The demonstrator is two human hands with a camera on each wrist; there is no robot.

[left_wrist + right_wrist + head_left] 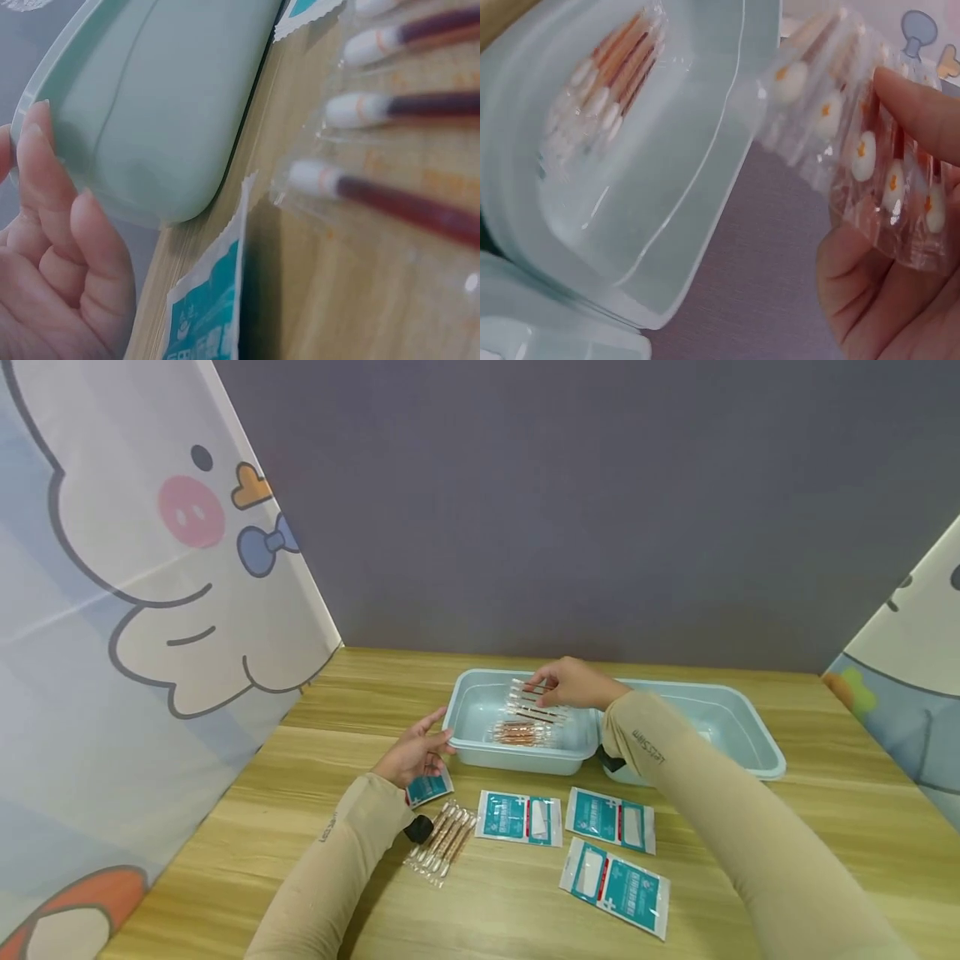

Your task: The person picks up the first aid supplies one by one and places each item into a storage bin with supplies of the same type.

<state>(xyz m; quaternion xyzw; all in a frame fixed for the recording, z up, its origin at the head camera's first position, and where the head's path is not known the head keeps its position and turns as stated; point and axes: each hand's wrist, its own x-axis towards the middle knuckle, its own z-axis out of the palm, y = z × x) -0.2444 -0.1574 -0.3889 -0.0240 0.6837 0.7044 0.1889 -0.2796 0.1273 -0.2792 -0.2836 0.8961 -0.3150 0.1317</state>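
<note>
Above the left light-blue tub (pixel 517 758), my right hand (pixel 573 683) pinches a clear strip of swabs (pixel 862 154) between thumb and fingers. Another pack of swabs (pixel 522 733) lies inside that tub, also visible in the right wrist view (pixel 622 67). My left hand (pixel 414 753) touches the tub's left rim with its fingers; in the left wrist view the hand (pixel 64 262) has its fingertips at the rim. Beneath it is a teal-and-white packet (pixel 429 787). A swab pack (pixel 444 842) rests on the table near my left wrist.
A second light-blue tub (pixel 738 727) stands to the right, beside the first and partly behind my right forearm. Three teal-and-white packets (pixel 517 817) (pixel 611 820) (pixel 617 887) lie on the wooden table in front. A grey panel (pixel 562 510) rises behind the table.
</note>
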